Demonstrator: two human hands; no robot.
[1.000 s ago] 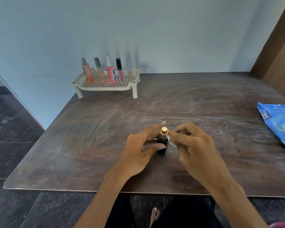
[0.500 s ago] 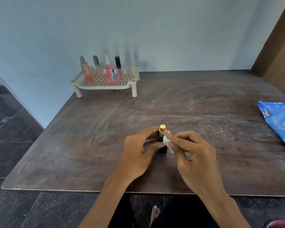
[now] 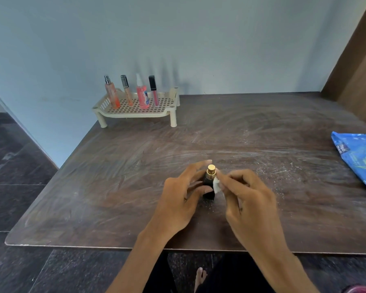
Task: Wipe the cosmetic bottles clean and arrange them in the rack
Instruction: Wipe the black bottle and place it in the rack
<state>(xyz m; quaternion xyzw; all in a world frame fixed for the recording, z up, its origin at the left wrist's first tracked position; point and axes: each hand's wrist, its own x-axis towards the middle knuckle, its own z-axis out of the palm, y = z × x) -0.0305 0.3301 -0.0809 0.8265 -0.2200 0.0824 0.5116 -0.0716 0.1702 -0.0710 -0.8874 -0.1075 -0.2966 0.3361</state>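
A small black bottle with a gold top (image 3: 209, 185) stands upright on the dark table near its front middle. My left hand (image 3: 182, 199) grips its body from the left. My right hand (image 3: 247, 199) pinches a small white wipe (image 3: 217, 185) and presses it against the bottle's right side below the gold top. At the back left stands a cream perforated rack (image 3: 135, 112) holding several upright cosmetics: an orange spray bottle (image 3: 112, 93), a beige tube (image 3: 127, 90), a pink bottle (image 3: 142, 96) and a pink gloss tube (image 3: 154, 90).
A blue wipes pack (image 3: 359, 157) lies at the table's right edge. White specks and smear marks cover the table top (image 3: 262, 134). A wall runs behind the table, with a wooden panel (image 3: 359, 60) at the right. The table's front edge is close to my body.
The wipe in my right hand has slid from the bottle's gold top down its right side. My left hand keeps the bottle in place.
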